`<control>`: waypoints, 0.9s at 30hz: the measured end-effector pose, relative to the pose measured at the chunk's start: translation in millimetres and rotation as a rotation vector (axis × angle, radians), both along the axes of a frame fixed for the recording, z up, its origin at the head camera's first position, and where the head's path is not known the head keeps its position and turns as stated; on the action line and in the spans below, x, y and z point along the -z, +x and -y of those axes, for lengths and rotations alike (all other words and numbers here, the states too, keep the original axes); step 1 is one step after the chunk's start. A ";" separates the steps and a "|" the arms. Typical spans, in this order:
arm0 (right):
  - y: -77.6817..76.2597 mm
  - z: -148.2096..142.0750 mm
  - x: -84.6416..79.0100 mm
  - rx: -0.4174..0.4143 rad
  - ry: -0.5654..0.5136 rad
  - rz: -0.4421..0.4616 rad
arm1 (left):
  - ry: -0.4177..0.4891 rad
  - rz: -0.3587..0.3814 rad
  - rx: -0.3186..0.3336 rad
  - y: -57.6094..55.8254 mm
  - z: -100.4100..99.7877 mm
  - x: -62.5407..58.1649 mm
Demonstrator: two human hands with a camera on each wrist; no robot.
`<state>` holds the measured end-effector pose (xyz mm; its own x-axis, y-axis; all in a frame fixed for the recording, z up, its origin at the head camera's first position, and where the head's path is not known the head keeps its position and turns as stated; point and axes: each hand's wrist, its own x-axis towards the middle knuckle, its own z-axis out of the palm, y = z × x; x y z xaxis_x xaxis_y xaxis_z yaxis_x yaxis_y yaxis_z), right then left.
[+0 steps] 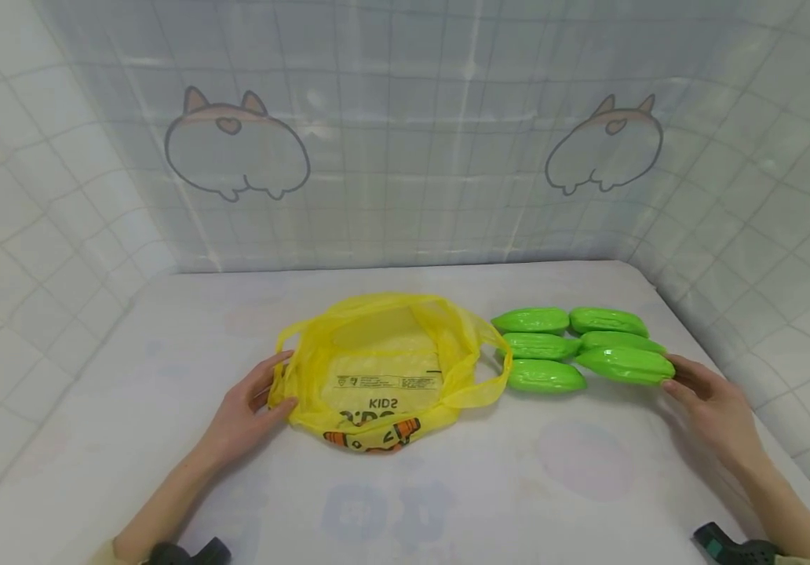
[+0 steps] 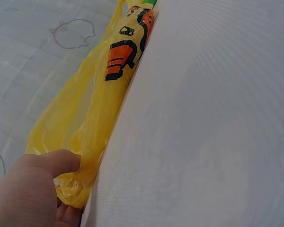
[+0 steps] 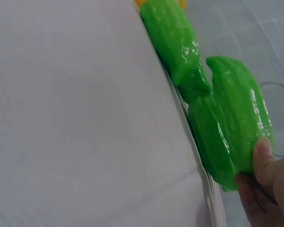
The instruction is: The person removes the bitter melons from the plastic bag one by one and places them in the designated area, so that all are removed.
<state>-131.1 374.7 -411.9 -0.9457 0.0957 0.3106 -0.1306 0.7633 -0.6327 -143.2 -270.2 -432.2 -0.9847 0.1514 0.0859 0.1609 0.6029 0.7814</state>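
A yellow plastic bag [image 1: 377,392] stands mouth open on the table, with orange print on its front. My left hand [image 1: 248,412] grips the bag's left edge; in the left wrist view, thumb and fingers pinch its film. On the right, my right hand [image 1: 712,408] holds one end of a glossy green bitter melon [image 1: 627,366]. In the right wrist view this melon [image 3: 241,113] is lifted against another melon [image 3: 210,142], its end between thumb and fingers. Several similar melons, such as the front left one [image 1: 545,377], lie in two columns beside the bag.
The bag's right handle loop [image 1: 497,384] reaches the left column of melons. A white table [image 1: 447,502] carries everything. Tiled-pattern walls stand at the back [image 1: 412,157] and both sides. Each wrist wears a dark strap device, such as the right one [image 1: 733,545].
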 end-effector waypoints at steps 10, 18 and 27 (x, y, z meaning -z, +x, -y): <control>1.2 -11.7 4.6 -0.009 0.020 0.053 | 0.009 -0.032 0.014 -2.6 0.0 1.8; -2.4 -9.5 11.0 -0.040 0.028 0.076 | 0.008 -0.034 0.012 -2.3 0.5 2.5; -1.5 -11.5 16.8 -0.033 -0.019 0.077 | 0.025 -0.031 0.007 -0.6 1.1 2.5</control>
<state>-132.6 386.2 -428.7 -0.9693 0.0696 0.2356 -0.1059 0.7469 -0.6565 -143.7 -271.2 -434.7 -0.9805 0.1556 0.1198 0.1890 0.5821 0.7908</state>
